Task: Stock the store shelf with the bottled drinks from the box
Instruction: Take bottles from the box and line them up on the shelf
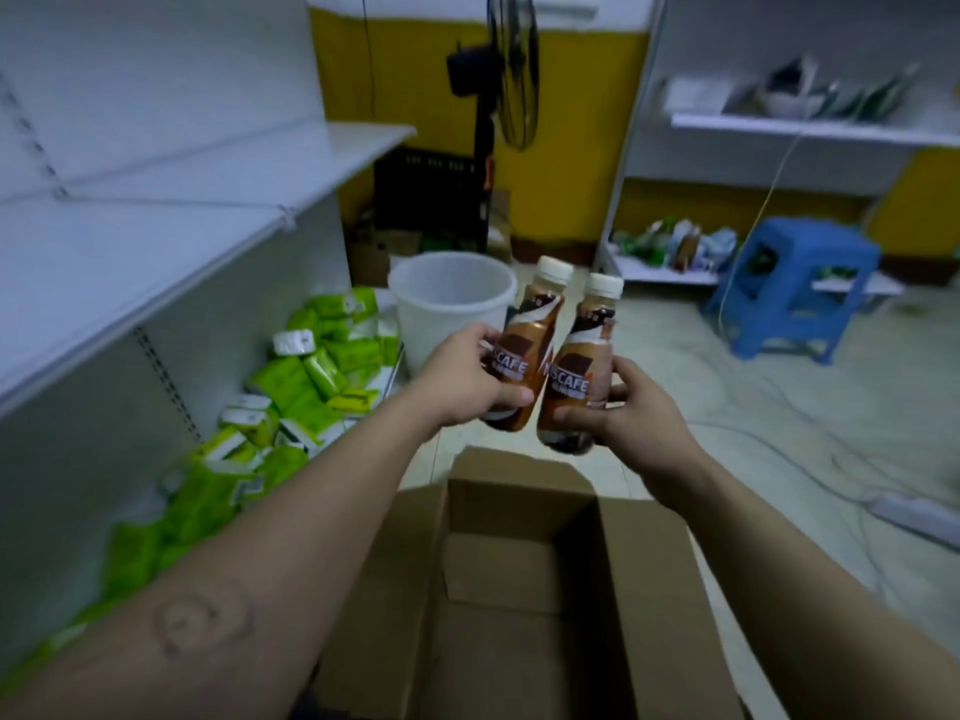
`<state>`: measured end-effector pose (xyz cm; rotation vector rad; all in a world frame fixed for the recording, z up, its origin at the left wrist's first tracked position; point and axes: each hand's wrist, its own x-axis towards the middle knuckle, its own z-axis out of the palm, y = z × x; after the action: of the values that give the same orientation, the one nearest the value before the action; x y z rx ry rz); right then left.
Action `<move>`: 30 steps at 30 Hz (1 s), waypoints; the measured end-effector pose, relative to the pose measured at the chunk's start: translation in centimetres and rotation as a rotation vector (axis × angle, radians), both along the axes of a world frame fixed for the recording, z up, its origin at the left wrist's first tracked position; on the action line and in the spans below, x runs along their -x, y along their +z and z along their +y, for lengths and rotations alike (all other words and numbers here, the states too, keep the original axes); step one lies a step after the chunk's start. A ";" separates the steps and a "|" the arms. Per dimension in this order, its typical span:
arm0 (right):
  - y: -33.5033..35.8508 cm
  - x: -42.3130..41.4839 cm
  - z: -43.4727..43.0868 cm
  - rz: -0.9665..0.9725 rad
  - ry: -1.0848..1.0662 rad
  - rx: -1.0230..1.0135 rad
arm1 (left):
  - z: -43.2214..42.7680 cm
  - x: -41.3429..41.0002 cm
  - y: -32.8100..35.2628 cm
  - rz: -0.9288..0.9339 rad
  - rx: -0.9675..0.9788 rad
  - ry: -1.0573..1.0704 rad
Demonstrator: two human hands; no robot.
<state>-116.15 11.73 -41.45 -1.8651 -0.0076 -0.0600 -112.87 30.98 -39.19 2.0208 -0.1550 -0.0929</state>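
I hold two brown coffee bottles with cream caps above an open cardboard box (644, 589). My left hand (462, 379) grips the left bottle (530, 330) around its lower half. Around the label of the right bottle (582, 356) my right hand (639, 413) is closed. Both bottles tilt slightly, caps pointing away from me, almost touching each other. The inside of the box that I can see holds no bottles. The white store shelf (156, 241) runs along the left, its upper board bare.
Green and white packets (291, 402) are piled on the lowest shelf at left. A white bucket (447, 304) stands on the floor beyond the box, a black fan (498, 96) behind it. A blue stool (800, 288), cables and a power strip (914, 511) lie right.
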 end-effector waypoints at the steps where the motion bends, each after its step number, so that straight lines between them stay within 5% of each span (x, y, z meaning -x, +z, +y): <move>1: 1.7 0.7 0.3 -0.035 0.009 0.011 | 0.3 1.0 1.7 -0.054 0.009 0.014; 14: 14.5 8.5 7.2 -0.360 -0.025 0.067 | 6.6 11.6 16.3 -0.414 -0.016 0.131; 30: 16.3 8.8 23.0 -0.441 0.272 0.095 | 19.8 20.0 16.6 -0.455 -0.099 0.615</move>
<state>-124.99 34.76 -25.18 -1.8953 -0.5755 -0.2845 -132.88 50.77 -22.54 2.0741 0.1933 0.7604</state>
